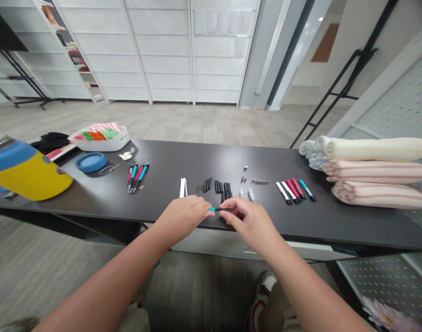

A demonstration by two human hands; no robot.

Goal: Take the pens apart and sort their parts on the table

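Both of my hands meet over the near edge of the black table (183,157). My left hand (185,216) and my right hand (247,219) pinch the two ends of a thin pen part (220,209) with a teal tip and black body. Just beyond them lie white tubes (183,187), several black pen sleeves (222,188), small white bits (251,194) and tiny springs (259,182). Assembled pens (137,177) lie to the left, and pen barrels in white, red and teal (294,189) to the right.
A yellow and blue bottle (22,168) stands at the near left. A blue round lid (91,162) and a white tray of coloured items (100,137) sit behind it. Rolled towels (373,170) are stacked at the right. My shoe (262,295) shows below.
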